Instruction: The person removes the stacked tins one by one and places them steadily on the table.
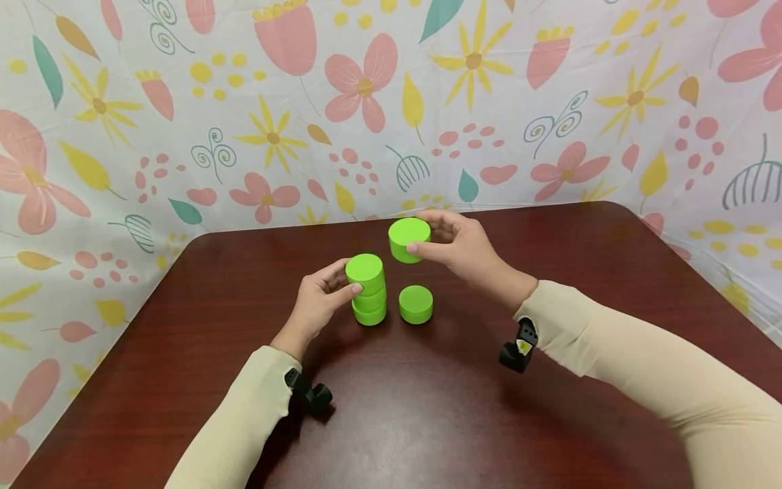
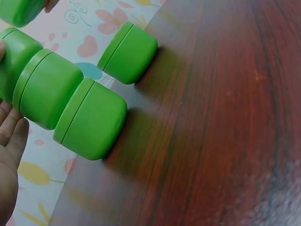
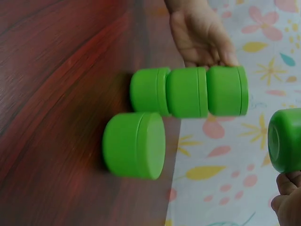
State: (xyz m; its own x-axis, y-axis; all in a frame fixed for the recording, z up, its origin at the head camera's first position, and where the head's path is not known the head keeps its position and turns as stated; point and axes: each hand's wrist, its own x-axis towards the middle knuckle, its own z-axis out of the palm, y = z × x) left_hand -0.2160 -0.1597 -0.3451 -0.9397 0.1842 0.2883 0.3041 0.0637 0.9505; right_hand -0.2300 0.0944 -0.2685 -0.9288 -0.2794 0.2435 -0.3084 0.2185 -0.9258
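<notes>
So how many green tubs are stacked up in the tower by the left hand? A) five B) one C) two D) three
D: the tower by the left hand has three green tubs one on top of another; a fourth tub sits alone on the table, and the right hand holds a fifth tub in the air.

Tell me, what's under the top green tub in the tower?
Under the top tub sit two more green tubs, stacked on the table. The left hand steadies the tower. Whether anything is inside the tubs cannot be seen.

Matt green plastic tubs (image 1: 365,289) on glossy dark wood-grain table (image 1: 427,407).
</notes>
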